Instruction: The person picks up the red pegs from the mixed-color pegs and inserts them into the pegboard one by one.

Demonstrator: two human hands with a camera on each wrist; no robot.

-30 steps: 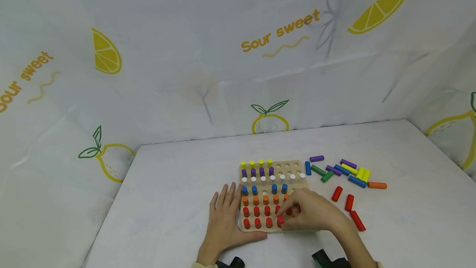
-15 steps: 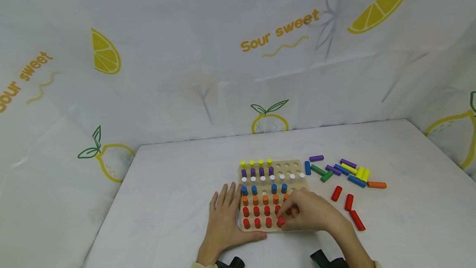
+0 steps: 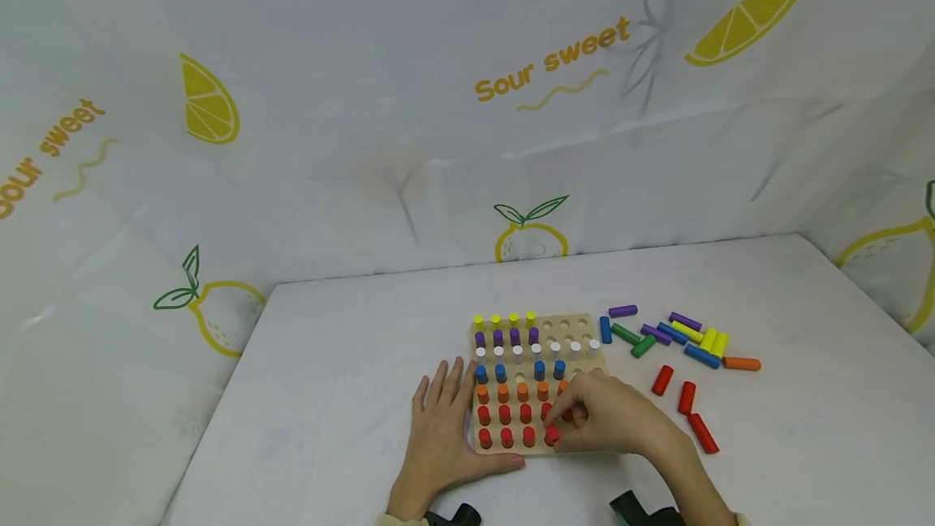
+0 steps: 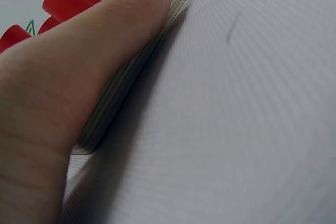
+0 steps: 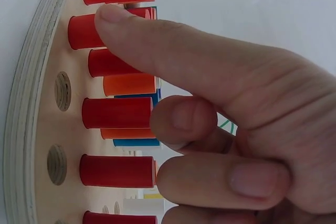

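Observation:
A wooden pegboard (image 3: 575,331) bears rows of upright pegs: red, orange, blue, white, purple and yellow from front to back. My left hand (image 3: 441,437) lies with straight fingers along the board's left side, its thumb (image 4: 121,22) against the front edge. With thumb and forefinger my right hand (image 3: 613,416) pinches a red peg (image 3: 551,435) standing in the front row. Seen from the right wrist, the thumb presses that red peg (image 5: 84,31), and the forefinger's contact is hidden behind it. Bare holes (image 5: 62,91) follow beside it in the same row.
Loose red pegs (image 3: 687,398) lie right of the board. Behind them is a scatter of green (image 3: 625,334), blue (image 3: 702,357), purple (image 3: 623,311), yellow (image 3: 719,345) and orange pegs (image 3: 741,364). Black devices sit below both wrists. A lemon-printed cloth (image 3: 365,144) hangs behind the white table.
The red peg under my right fingers appears slightly lower than a second ago. Both hands and the board have stayed in place.

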